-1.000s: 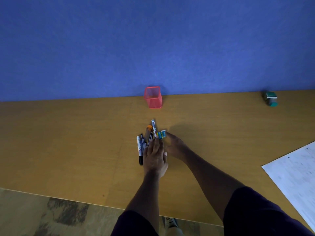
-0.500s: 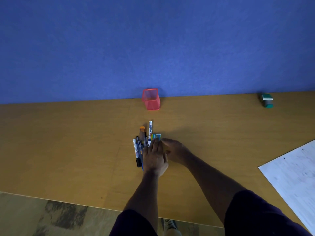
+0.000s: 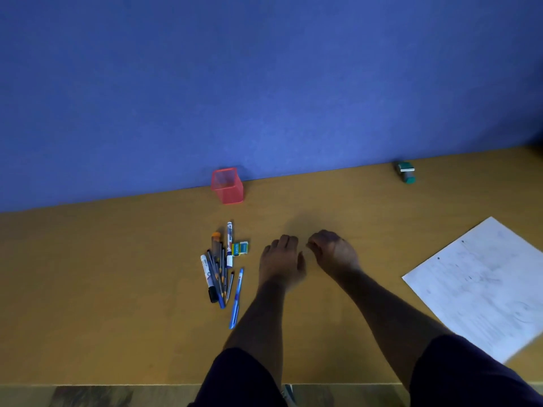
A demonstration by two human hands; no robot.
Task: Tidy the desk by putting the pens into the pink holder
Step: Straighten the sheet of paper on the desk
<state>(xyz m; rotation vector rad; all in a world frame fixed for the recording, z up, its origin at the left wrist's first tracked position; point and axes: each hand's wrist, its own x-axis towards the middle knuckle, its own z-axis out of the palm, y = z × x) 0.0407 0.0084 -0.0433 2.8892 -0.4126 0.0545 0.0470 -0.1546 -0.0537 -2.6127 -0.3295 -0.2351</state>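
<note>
A pink mesh holder (image 3: 227,185) stands upright against the blue wall at the back of the desk. In front of it lies a bundle of several pens and markers (image 3: 219,267), with a blue pen (image 3: 236,298) a little apart on its right. A small green and yellow eraser (image 3: 240,248) lies beside the bundle. My left hand (image 3: 280,262) rests palm down to the right of the pens, fingers curled and holding nothing. Further right, my right hand (image 3: 333,252) also hovers with curled fingers, holding nothing.
A white sheet of paper (image 3: 482,286) lies at the right edge of the wooden desk (image 3: 117,274). A small green stapler-like object (image 3: 406,171) sits at the back right by the wall. The desk's front edge runs along the bottom.
Both hands have lifted off the pens and eraser and moved right, leaving the bundle uncovered on the desk.
</note>
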